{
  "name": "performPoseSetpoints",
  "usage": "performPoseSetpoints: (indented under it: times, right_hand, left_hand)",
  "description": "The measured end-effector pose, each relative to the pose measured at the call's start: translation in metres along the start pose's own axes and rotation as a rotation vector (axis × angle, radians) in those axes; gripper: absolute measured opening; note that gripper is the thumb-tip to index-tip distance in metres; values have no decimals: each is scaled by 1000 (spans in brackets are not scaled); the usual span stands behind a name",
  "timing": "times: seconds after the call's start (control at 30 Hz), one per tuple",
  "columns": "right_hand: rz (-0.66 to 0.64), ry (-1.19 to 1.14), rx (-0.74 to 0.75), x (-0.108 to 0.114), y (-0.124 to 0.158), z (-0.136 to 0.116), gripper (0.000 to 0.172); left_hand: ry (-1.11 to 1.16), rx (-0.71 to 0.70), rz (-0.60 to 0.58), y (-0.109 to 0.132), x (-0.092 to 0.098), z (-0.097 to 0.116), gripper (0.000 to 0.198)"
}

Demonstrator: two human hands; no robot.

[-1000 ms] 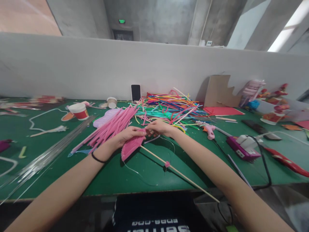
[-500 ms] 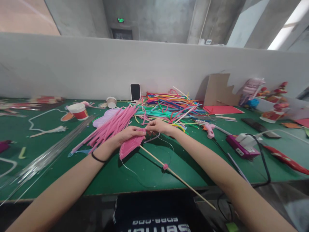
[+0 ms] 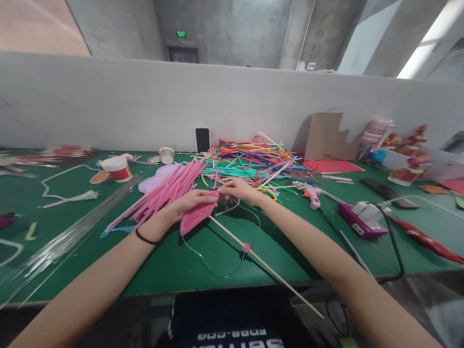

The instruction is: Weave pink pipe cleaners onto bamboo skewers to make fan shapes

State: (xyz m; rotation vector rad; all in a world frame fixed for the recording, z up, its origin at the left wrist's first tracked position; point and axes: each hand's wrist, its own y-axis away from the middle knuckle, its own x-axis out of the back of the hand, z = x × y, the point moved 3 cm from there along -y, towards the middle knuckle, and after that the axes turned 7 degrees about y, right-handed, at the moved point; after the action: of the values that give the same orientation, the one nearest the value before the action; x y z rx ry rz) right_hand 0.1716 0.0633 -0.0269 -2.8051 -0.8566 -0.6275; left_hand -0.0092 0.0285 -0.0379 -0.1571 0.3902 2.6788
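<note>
Over the green desk (image 3: 159, 275), the left hand (image 3: 188, 203) gripped a ridged pink panel (image 3: 195, 221), a slim pale stick (image 3: 273, 273) slanting from its edge with a rounded pink knob (image 3: 246, 248), while the right hand (image 3: 239, 190) bunched its fingertips beside looping translucent filament (image 3: 201, 257), anything they pinched too small to tell.

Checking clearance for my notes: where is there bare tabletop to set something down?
Bare green shows between the clear rods and left forearm, and between the right forearm and glue gun. Farther back is crowded with pink strips and multicoloured strips.
</note>
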Motion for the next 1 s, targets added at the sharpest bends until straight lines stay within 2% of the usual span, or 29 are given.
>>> performPoseSetpoints:
  times: [0.3,0.5,0.7,0.83,1.0]
  right_hand:
    - [54,88,79,-3,-1,-8,34]
    - [56,90,73,-4,1,-7,37]
    - [-36,-16,59,-6,1,-2,37]
    - [-46,-7,60,-6,0,-1,38]
    - [-37,47,13,-4,2,3,36]
  left_hand:
    - [-59,105,-25,7,-1,0,33]
    - [-17,98,-4,7,-3,0,31]
    - [-36,71,-27,6,-4,1,34]
    - [-65,55,-28,5,-5,-1,34]
    - [-65,10,-67,5,-7,0,44]
